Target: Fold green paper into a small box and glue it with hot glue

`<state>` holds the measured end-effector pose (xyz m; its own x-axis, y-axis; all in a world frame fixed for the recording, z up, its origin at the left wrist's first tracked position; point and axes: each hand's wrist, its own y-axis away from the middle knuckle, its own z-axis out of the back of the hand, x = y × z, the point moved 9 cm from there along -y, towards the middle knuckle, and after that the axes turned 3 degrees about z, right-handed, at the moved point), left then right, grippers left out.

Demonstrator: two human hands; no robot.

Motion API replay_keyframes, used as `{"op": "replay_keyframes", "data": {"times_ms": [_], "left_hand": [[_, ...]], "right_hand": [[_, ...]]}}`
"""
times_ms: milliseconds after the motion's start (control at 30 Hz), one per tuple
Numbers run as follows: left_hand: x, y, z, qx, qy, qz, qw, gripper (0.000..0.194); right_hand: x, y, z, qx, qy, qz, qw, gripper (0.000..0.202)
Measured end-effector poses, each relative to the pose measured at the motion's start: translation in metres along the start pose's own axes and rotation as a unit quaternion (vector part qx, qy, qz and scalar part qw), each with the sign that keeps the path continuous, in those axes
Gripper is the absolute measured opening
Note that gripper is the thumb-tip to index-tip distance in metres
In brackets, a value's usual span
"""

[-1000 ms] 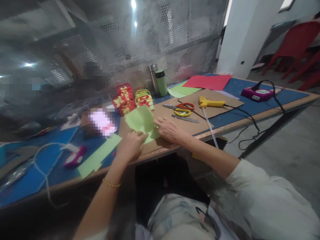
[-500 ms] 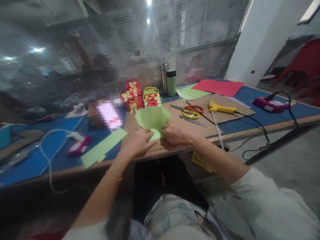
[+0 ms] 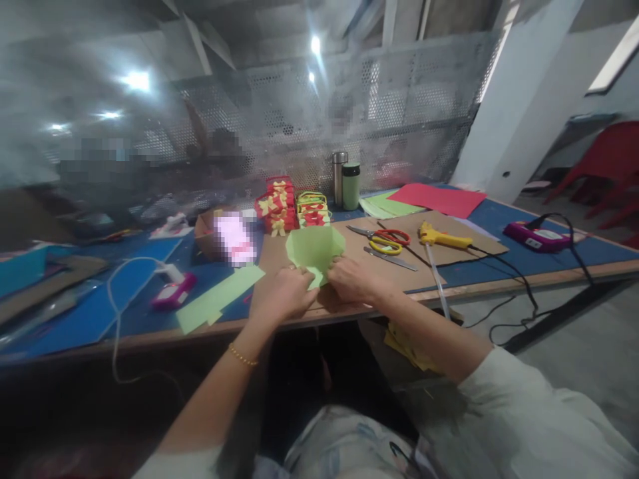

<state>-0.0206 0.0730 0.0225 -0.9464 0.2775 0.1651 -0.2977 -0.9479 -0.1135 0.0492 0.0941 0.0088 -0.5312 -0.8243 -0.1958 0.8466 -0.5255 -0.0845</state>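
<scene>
Perforated screening (image 3: pixel 424 86) is standing behind a blue table (image 3: pixel 469 271), with more of the ceiling (image 3: pixel 279 26) now showing above it than half a second ago. One folded green paper (image 3: pixel 315 245) is resting on brown cardboard (image 3: pixel 272 256) near the table's front edge; its back panel, skewed a second ago, is now standing squarer. Left hand (image 3: pixel 287 293) is gripping its near left side, right hand (image 3: pixel 352 279) pinching its right side. Around them are lying one pair of scissors (image 3: pixel 384 245), one yellow glue gun (image 3: pixel 446 238) and two purple boxes (image 3: pixel 174 293). Two flasks (image 3: pixel 351 189) are standing behind.
</scene>
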Motion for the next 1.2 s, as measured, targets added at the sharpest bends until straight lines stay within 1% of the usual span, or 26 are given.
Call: {"op": "replay_keyframes", "data": {"times_ms": [133,267,400,533,600,667,767,867,1000,1200], "left_hand": [[0.0,0.001,0.0,-0.008,0.006,0.016,1.0,0.027],[0.001,0.002,0.0,-0.014,0.003,0.027,1.0,0.025],[0.005,0.005,-0.001,-0.017,0.029,0.038,0.999,0.026],[0.019,0.01,-0.001,-0.023,0.104,0.1,0.989,0.03],[0.022,0.009,-0.001,-0.029,0.12,0.116,0.985,0.029],[0.023,0.006,-0.002,-0.025,0.117,0.122,0.985,0.027],[0.024,0.0,-0.003,-0.011,0.102,0.14,0.985,0.031],[0.026,-0.003,0.001,-0.009,0.095,0.165,0.982,0.032],[0.027,-0.006,0.004,-0.012,0.086,0.185,0.979,0.032],[0.028,-0.013,-0.002,-0.004,0.07,0.203,0.977,0.032]], "right_hand": [[-0.009,0.002,-0.001,-0.037,-0.019,-0.017,0.999,0.025],[-0.017,0.004,-0.001,-0.052,-0.063,-0.045,0.996,0.029],[-0.023,0.006,-0.003,-0.04,-0.076,-0.076,0.993,0.029],[-0.03,0.007,-0.006,-0.035,-0.085,-0.11,0.99,0.03],[-0.033,0.006,-0.007,-0.033,-0.088,-0.129,0.987,0.031],[-0.037,0.005,-0.007,-0.026,-0.091,-0.152,0.984,0.032],[-0.041,0.003,-0.006,-0.013,-0.093,-0.184,0.978,0.036],[-0.043,0.002,-0.004,-0.002,-0.092,-0.209,0.974,0.036],[-0.041,0.001,0.0,0.001,-0.089,-0.228,0.97,0.034],[-0.043,-0.003,-0.007,0.001,-0.092,-0.248,0.964,0.036]]}}
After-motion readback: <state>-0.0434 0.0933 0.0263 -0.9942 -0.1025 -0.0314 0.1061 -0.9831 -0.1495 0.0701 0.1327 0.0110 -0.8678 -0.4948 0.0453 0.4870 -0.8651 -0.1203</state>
